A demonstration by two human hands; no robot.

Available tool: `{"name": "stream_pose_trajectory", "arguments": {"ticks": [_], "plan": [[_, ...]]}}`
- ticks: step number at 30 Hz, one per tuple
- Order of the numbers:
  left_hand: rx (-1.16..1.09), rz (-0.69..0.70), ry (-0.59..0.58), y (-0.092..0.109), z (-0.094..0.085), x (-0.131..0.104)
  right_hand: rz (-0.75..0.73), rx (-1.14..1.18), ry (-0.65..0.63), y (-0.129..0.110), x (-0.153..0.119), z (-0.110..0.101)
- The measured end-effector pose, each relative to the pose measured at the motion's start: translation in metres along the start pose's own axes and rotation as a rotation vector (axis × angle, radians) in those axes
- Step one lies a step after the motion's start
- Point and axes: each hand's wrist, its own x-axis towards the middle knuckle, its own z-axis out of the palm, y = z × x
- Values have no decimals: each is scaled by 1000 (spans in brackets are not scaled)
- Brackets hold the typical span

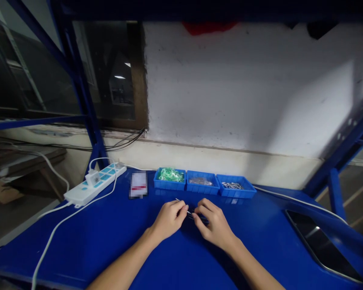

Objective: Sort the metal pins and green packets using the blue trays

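My left hand [170, 218] is closed, with a thin light-coloured rod [189, 212] pinched between thumb and fingers; one tip of it sticks out past the knuckles. Just to the right, my right hand [212, 221] has its thumb and fingertips at the rod's other end. Some dark, thin items lie under the right fingers, too small to make out. Beyond the hands stand three blue bins in a row: one with green and clear pieces [170, 175], one with small brownish pieces [200, 181], and one with shiny metal pieces [233, 185].
A white power strip [93, 183] with a plug and loose cables lies at the left of the blue table [109, 237]. A blurred white and red packet [138, 185] is near the bins. At the right lies a black phone-like device [323, 245]. Blue frame posts rise at both sides.
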Motion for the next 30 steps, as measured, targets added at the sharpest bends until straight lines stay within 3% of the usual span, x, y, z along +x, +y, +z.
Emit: {"name": "stream_pose_trajectory", "arguments": {"ticks": [9,15,21,30], "plan": [[-43,-22,-11,0,0,0,-25,-6,-25,-1,0,0],[-199,-22,-46,4,-4,-1,4,61,36,2,0,4],[-195,-17,-53,2,-4,0,70,180,68,5,-1,7],[-129,-64,12,1,-5,1,5,-26,39,1,-1,3]]}}
